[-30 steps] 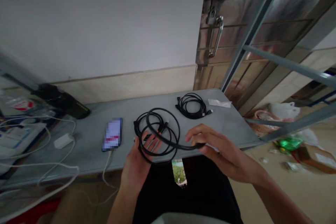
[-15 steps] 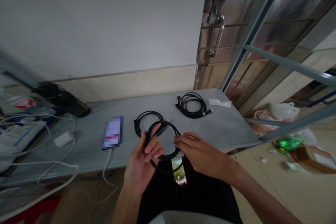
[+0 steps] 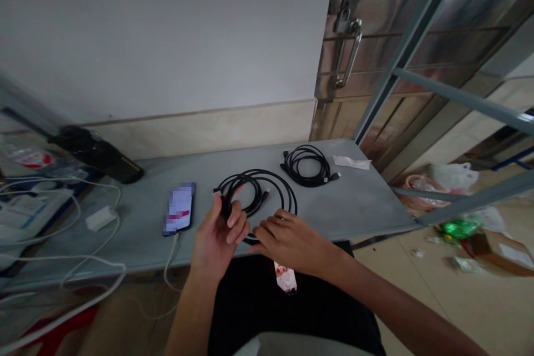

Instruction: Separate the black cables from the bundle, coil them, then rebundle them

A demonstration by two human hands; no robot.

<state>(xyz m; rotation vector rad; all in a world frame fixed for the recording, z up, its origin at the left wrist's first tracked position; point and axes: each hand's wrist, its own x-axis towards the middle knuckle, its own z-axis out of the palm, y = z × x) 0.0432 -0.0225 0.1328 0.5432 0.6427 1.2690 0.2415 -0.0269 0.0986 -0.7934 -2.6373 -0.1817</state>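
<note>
My left hand (image 3: pixel 217 237) holds a black cable (image 3: pixel 267 186) wound into loops, thumb and fingers pinching the left side of the coil over the front edge of a grey table (image 3: pixel 359 200). My right hand (image 3: pixel 287 239) lies on the lower right of the same coil, fingers curled over the cord. A second black cable coil (image 3: pixel 307 165) rests on the table farther back and to the right, untouched.
A phone (image 3: pixel 179 208) with a lit screen lies left of my hands, a white cord running from it. White cables and a charger (image 3: pixel 99 218) clutter the left end beside a black device (image 3: pixel 95 153). A white wrapper (image 3: pixel 352 162), metal frame (image 3: pixel 404 50) and floor litter are right.
Both hands have moved up and forward onto the table edge. The right hand swept from the right side in toward the left, and the loops were gathered into a tighter coil.
</note>
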